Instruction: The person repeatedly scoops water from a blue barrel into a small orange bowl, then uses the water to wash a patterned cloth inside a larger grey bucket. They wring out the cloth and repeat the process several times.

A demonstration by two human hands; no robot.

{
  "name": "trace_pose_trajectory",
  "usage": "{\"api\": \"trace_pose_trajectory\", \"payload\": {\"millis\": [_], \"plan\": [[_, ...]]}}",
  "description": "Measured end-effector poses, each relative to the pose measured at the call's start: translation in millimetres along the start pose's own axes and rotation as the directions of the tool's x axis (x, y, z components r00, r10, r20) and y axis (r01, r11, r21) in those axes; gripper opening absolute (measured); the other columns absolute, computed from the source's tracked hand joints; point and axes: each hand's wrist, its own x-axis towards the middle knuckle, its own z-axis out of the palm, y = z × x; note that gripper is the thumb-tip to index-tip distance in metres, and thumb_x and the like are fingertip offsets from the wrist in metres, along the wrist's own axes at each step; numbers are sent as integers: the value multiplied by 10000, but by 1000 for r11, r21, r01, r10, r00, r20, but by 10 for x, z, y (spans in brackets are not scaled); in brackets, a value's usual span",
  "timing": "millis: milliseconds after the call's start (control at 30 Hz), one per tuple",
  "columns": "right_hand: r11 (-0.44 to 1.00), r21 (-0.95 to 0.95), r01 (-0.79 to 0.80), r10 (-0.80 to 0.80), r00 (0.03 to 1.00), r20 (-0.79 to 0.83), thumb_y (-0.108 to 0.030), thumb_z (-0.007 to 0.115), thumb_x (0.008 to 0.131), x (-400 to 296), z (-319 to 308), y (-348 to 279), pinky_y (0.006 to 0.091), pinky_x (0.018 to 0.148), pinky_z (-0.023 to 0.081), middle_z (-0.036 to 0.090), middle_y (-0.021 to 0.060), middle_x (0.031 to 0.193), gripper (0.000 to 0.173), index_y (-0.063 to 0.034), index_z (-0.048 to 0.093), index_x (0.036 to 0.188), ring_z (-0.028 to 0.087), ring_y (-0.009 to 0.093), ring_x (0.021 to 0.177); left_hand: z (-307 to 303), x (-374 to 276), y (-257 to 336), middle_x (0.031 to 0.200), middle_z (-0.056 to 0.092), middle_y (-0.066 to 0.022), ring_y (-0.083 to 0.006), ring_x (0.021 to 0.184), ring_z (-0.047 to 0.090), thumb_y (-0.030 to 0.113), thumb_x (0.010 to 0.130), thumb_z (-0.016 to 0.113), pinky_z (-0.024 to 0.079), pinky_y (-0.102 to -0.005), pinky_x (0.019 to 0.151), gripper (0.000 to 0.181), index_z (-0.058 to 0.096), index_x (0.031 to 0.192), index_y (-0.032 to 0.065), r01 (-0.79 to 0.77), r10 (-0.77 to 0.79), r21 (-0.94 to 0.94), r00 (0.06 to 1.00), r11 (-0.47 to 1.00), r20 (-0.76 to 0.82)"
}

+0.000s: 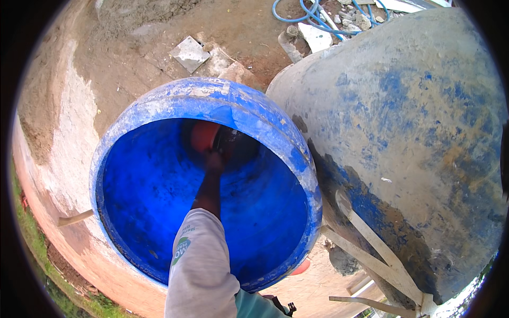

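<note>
A blue plastic drum (238, 226) stands open in front of me, its scuffed rim splashed with dried whitish residue. My left arm, in a pale sleeve bearing print, reaches deep inside. Down in the shaded bottom, my left hand (215, 161) grips the edge of a red container (203, 136). The container looks tipped, and a dark, glinting patch lies beside it. Shadow hides the fingers and most of the drum's floor. My right hand is out of view. A small reddish shape (301, 268) shows just beyond the drum's lower right rim; what it is I cannot tell.
A large, mud-stained drum (397, 119) leans close on the right, with flat pale straps (373, 258) by its lower side. Beyond lie a loose square tile (190, 54), a blue hose (310, 16) and rubble (352, 20). Bare earth and a pale strip border the left.
</note>
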Motion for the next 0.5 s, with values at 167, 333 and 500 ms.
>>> {"api": "trace_pose_trajectory", "payload": {"millis": [167, 333, 500], "plan": [[995, 75, -70, 69, 998, 14, -90, 597, 907, 181, -215, 487, 230, 831, 429, 631, 50, 1032, 273, 26, 614, 1153, 567, 116, 930, 606, 144, -407, 861, 627, -209, -393, 867, 611, 258, 860, 559, 483, -446, 846, 307, 632, 1045, 24, -209, 290, 203, 763, 957, -578], [990, -70, 124, -106, 969, 223, -149, 607, 921, -185, 339, -284, 233, 736, 433, 616, 27, 879, 158, 3, 632, 953, 549, 101, 785, -8, 100, -20, 1011, 642, -216, -383, 930, 626, 299, 860, 566, 478, -454, 878, 393, 633, 1109, 1, -96, 78, -118, 986, 988, -151], [984, 150, 97, -111, 990, 91, -208, 588, 955, -530, 707, -700, 194, 625, 406, 579, 6, 757, 233, -28, 587, 807, 509, 59, 677, -1098, -6, 262, 1049, 638, -217, -383, 965, 621, 321, 863, 570, 472, -446, 894, 430, 621, 1135, -7, -6, -7, -288, 999, 957, -41]]}}
